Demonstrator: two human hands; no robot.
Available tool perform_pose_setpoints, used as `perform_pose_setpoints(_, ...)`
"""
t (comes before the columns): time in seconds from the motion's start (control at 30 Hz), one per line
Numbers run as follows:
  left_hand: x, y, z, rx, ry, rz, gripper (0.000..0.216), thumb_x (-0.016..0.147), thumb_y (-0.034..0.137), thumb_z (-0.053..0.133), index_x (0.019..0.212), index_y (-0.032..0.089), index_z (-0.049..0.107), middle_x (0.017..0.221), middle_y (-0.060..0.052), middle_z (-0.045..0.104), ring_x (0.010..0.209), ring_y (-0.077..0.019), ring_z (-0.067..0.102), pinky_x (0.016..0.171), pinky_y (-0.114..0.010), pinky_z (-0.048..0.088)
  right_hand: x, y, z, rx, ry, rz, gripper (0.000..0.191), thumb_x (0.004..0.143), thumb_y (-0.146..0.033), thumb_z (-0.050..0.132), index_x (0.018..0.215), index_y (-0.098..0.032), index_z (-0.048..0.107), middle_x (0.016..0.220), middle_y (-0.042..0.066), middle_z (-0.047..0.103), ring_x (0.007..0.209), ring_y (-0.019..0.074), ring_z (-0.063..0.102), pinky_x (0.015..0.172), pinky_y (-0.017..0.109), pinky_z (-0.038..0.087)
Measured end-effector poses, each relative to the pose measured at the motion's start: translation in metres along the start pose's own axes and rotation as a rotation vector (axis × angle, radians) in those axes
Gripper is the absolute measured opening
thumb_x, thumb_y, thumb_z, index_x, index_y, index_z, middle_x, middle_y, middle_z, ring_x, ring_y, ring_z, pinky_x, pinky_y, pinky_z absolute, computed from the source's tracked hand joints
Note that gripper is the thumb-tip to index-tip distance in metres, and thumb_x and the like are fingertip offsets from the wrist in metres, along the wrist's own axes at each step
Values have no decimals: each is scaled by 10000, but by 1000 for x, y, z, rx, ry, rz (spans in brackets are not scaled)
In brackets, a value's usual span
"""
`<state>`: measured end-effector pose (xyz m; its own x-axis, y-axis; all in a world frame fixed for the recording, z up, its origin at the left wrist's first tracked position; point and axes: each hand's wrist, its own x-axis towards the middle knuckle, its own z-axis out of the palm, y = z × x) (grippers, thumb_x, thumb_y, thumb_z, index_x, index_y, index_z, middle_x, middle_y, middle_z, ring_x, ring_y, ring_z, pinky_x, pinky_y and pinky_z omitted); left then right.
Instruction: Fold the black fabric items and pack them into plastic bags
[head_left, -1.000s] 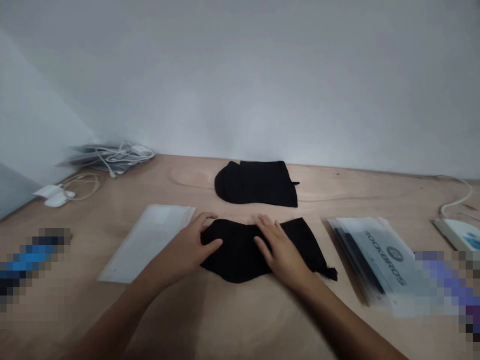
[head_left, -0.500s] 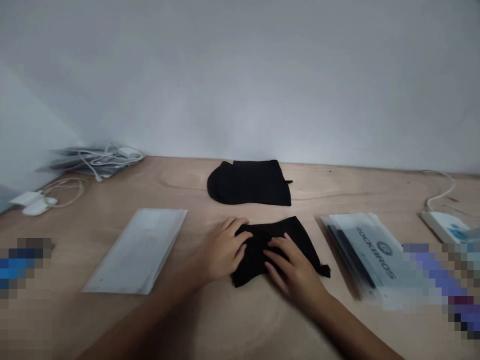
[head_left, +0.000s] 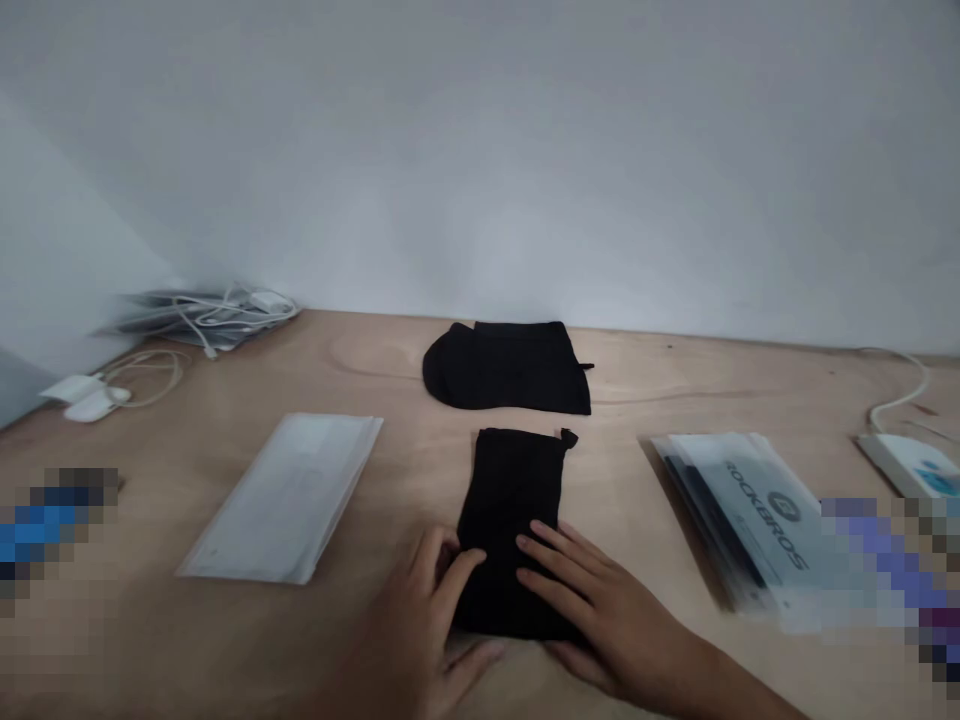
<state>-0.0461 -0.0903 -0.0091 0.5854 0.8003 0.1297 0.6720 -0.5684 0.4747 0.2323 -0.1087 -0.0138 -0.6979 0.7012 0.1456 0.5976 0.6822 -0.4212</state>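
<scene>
**Black cloth pouch (head_left: 510, 530) turning lengthwise under both hands**

Swung round from its sideways lie, the pouch is now lying lengthwise on the plywood table (head_left: 390, 470), its drawstring end pointing away from the person. The left hand (head_left: 409, 625) is pressing at its near left edge, fingers held together and thumb spread well apart. The right hand (head_left: 607, 610) is resting flat on its near right side, fingers slightly apart and not clamping. Another black cloth piece (head_left: 506, 368) is lying farther along the table, a clear plastic sleeve (head_left: 281, 500) is lying to the left, and a ROCKBROS packet (head_left: 750, 510) is lying to the right.
</scene>
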Motion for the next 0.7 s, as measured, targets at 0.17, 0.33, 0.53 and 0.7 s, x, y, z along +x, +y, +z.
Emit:
perform_pose_setpoints(0.17,15,-8,-12,48,-60,283,583,720,90,756,1270,212,608,1415,-169,538,1256,-390,553,999,-556,519,-4,0,-6,91,0,33,548,965,-222,588,1495,-178,459,1555,121,479,1487,255,356,1225,532,278)
perform_pose_setpoints(0.33,25,-12,-12,-32,-112,355,490,676,22,605,1129,202,648,1217,-127,676,1087,-332,655,936,-512,542,-8,-1,-5,79,-2,-48,718,913,-317,690,1541,-174,374,1530,139,509,1483,289,356,1220,577,240)
perform_pose_setpoints(0.53,21,1,-24,-291,-134,26,416,827,153,571,1223,280,583,1110,-51,730,827,-224,712,759,-365,592,-14,-8,-7,308,234,132,542,879,-157,586,1397,-265,468,1294,96,706,1252,257,643,1072,443,530)
perform_pose_setpoints(0.7,40,2,-22,-330,-75,-209,309,918,339,559,1217,262,559,1001,-33,732,547,-157,617,577,-332,552,3,1,-8,492,372,413,300,979,-293,537,1280,-284,538,1175,85,723,1071,243,722,859,350,626)
